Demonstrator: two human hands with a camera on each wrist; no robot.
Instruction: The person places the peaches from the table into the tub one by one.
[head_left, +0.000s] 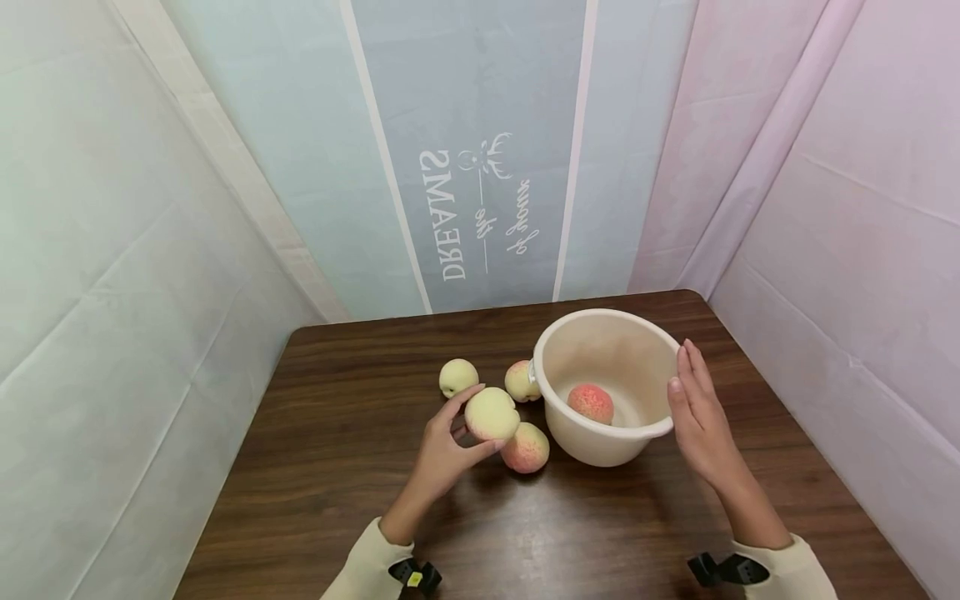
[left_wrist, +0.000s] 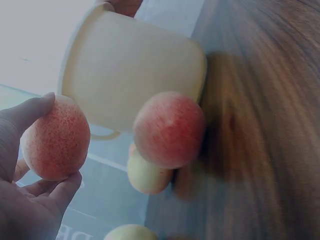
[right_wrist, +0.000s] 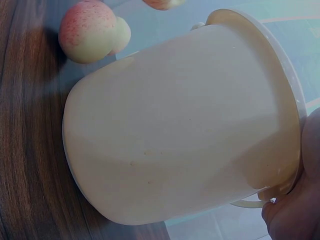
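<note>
Between thumb and fingers, my left hand (head_left: 441,454) grips a pale peach (head_left: 492,413), raised just left of a cream plastic bucket (head_left: 588,446). In the left wrist view the held peach (left_wrist: 61,140) shows a red-speckled side. Straight fingers of my right hand (head_left: 702,425) touch the right side of the bucket's rim. One reddish peach (head_left: 591,403) lies inside the bucket. Outside it, a pink-and-yellow peach (head_left: 527,450) sits near the left hand, another peach (head_left: 519,382) lies against the bucket's left side, and a pale peach (head_left: 457,377) lies farther left.
Everything stands on a dark wooden table (head_left: 322,467). Behind it hangs a printed cloth (head_left: 480,83) with lettering, and pale cloth walls close in the left and right sides. The bucket stands toward the table's right rear.
</note>
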